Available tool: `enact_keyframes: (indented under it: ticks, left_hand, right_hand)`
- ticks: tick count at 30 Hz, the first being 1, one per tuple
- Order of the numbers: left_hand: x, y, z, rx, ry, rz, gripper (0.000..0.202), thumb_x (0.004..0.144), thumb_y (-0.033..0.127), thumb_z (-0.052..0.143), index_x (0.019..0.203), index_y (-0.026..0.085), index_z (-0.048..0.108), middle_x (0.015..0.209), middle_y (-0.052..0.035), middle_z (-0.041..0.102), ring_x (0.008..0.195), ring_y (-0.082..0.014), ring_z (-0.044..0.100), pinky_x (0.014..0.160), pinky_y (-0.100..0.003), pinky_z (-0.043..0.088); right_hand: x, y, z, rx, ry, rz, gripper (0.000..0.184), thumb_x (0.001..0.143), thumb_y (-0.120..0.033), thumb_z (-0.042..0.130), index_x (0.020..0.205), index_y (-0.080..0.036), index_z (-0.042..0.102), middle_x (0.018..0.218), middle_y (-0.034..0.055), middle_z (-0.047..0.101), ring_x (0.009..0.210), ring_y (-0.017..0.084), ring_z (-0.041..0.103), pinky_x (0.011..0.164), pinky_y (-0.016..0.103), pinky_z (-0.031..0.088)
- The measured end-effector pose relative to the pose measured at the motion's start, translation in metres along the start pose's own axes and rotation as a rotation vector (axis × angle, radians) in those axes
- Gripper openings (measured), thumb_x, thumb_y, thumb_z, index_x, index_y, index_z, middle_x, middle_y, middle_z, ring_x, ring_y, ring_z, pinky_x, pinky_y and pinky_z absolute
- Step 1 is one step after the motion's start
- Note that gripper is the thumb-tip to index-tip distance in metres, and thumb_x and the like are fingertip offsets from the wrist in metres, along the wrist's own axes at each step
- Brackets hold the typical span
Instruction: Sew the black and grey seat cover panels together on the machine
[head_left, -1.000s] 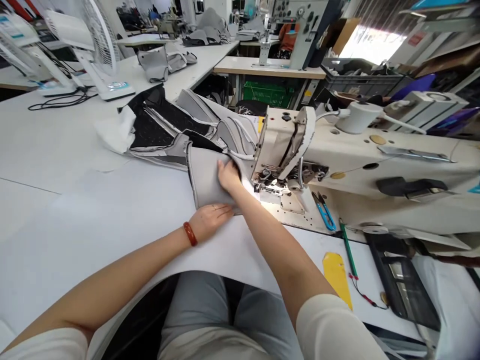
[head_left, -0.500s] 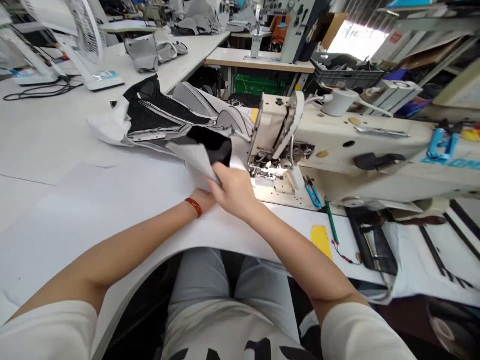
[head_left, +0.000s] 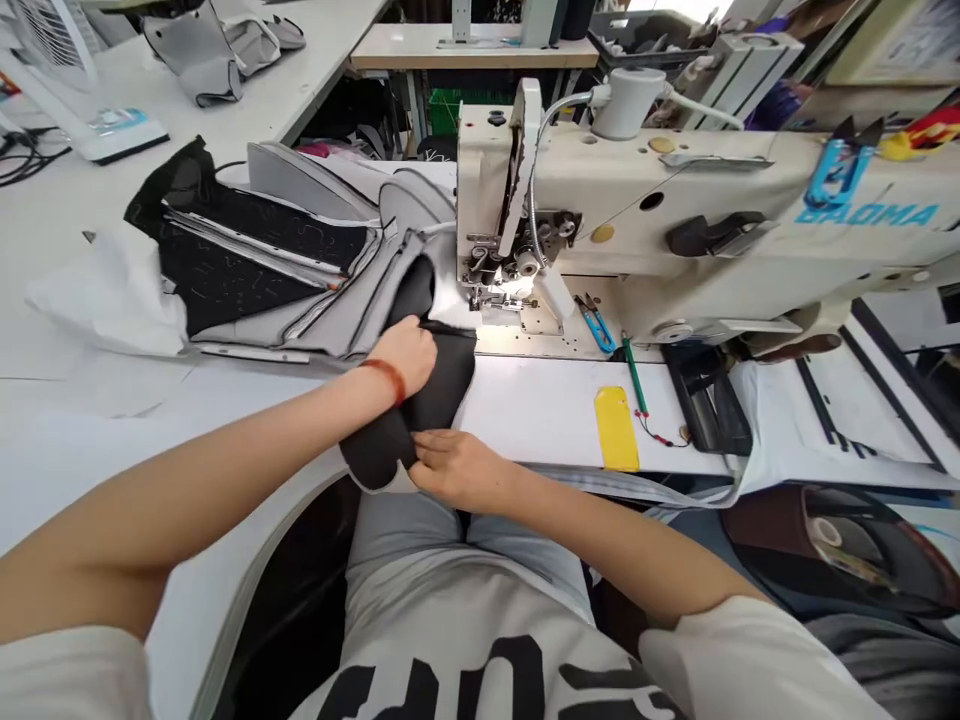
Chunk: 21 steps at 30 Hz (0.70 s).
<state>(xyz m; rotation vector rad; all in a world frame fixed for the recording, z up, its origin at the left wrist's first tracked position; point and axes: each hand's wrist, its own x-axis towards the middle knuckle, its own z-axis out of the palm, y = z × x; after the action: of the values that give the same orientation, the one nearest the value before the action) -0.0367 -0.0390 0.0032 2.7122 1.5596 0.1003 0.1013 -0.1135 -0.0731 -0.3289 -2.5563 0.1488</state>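
A flexible black fabric piece (head_left: pixel 444 385) with a pale grey underside lies at the table's front edge, left of the sewing machine's needle area. My left hand (head_left: pixel 406 358), with a red bracelet at the wrist, is closed on its upper part, the fingertips hidden in the folds. Lower down, my right hand (head_left: pixel 459 468) pinches the near edge of the same piece, thumb and fingers together. The piece joins or overlaps a larger bundle of grey and black sewn panels (head_left: pixel 262 260); which of the two I cannot tell. The sewing machine (head_left: pixel 495 200) stands just beyond, its lamp lit.
Blue thread snips (head_left: pixel 595 323) lie on the machine bed. To the right are a green-handled tool (head_left: pixel 634 375), a yellow card (head_left: pixel 616 428) and a black tray (head_left: pixel 709 400). A white fan (head_left: pixel 97 120) and more grey pieces (head_left: pixel 199 50) stand at the back left.
The view has tilted down and right. My hands, close together before, are now apart: the left above, the right nearer my lap. The piece has turned from grey side to black side, spread flatter.
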Motion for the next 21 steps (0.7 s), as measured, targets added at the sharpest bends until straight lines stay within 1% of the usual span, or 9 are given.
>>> enact_keyframes:
  ticks: [4,7,9,11,13,14,17,19,21]
  left_hand:
    - [-0.007,-0.03,0.014,0.227,-0.092,0.022,0.049,0.089,0.005,0.029,0.127,0.004,0.06,0.134,-0.0237,0.058,0.085,-0.026,0.067,0.091,-0.047,0.042]
    - [-0.012,-0.037,0.015,0.379,-0.072,0.018,0.05,0.09,0.005,0.03,0.134,0.004,0.054,0.128,-0.0227,0.06,0.082,-0.0235,0.067,0.089,-0.042,0.043]
    - [-0.006,-0.046,0.015,0.448,-0.064,0.011,0.05,0.091,0.005,0.03,0.137,0.003,0.051,0.116,-0.0208,0.065,0.08,-0.0231,0.066,0.088,-0.041,0.044]
    - [0.008,-0.063,0.013,0.521,-0.104,0.013,0.049,0.092,0.005,0.028,0.135,0.005,0.052,0.102,-0.017,0.068,0.081,-0.0239,0.065,0.086,-0.041,0.044]
    - [0.025,-0.079,0.008,0.558,-0.156,-0.003,0.043,0.092,0.006,0.031,0.122,0.011,0.061,0.094,-0.0139,0.068,0.084,-0.0252,0.064,0.082,-0.04,0.044]
    - [0.033,-0.083,0.005,0.557,-0.168,-0.02,0.038,0.091,0.007,0.034,0.11,0.013,0.066,0.091,-0.0133,0.067,0.083,-0.0258,0.063,0.078,-0.04,0.044]
    - [0.053,-0.068,-0.002,0.503,-0.12,-0.021,0.027,0.091,0.012,0.04,0.087,0.014,0.066,0.089,-0.0133,0.065,0.084,-0.0268,0.06,0.072,-0.039,0.043]
    - [0.06,-0.043,0.003,0.406,-0.061,0.109,0.024,0.092,0.018,0.043,0.095,0.015,0.067,0.095,-0.0127,0.065,0.092,-0.0268,0.059,0.075,-0.039,0.044]
    - [0.065,-0.02,0.017,0.265,0.006,0.233,0.028,0.093,0.019,0.043,0.108,0.016,0.067,0.102,-0.011,0.066,0.097,-0.0254,0.058,0.08,-0.038,0.045]
  right_hand:
    - [-0.013,0.028,-0.013,0.013,-0.162,-0.062,0.019,0.098,-0.014,0.045,0.102,-0.015,0.064,0.125,0.0112,0.069,0.128,0.019,0.057,0.108,0.036,0.045]
    - [-0.001,0.07,-0.022,-0.052,-0.199,0.068,0.033,0.093,-0.013,0.049,0.125,-0.013,0.058,0.143,0.0169,0.054,0.137,0.025,0.047,0.109,0.045,0.042]
    - [0.014,0.095,-0.028,-0.13,-0.247,0.23,0.032,0.093,-0.009,0.046,0.121,-0.009,0.061,0.138,0.0211,0.057,0.132,0.027,0.052,0.103,0.043,0.047]
    - [0.028,0.109,-0.032,-0.158,-0.347,0.336,0.031,0.094,-0.004,0.038,0.106,-0.009,0.066,0.116,0.0205,0.07,0.114,0.026,0.065,0.087,0.038,0.053]
    - [0.032,0.112,-0.036,-0.13,-0.438,0.393,0.034,0.095,-0.004,0.034,0.098,-0.011,0.067,0.095,0.0158,0.075,0.095,0.025,0.072,0.073,0.035,0.054]
    - [0.03,0.111,-0.037,-0.103,-0.455,0.416,0.032,0.094,-0.004,0.036,0.098,-0.011,0.067,0.094,0.0145,0.075,0.091,0.025,0.072,0.071,0.034,0.054]
    - [0.014,0.105,-0.035,-0.024,-0.386,0.398,0.024,0.09,-0.007,0.047,0.104,-0.011,0.066,0.115,0.0153,0.072,0.104,0.023,0.069,0.083,0.033,0.054]
    - [0.003,0.104,-0.029,-0.008,-0.297,0.314,0.022,0.088,-0.006,0.049,0.1,-0.01,0.067,0.115,0.0154,0.072,0.11,0.022,0.067,0.096,0.034,0.05]
    - [-0.004,0.108,-0.023,-0.005,-0.23,0.222,0.02,0.088,-0.007,0.049,0.091,-0.011,0.068,0.099,0.0127,0.075,0.103,0.021,0.067,0.1,0.035,0.047]
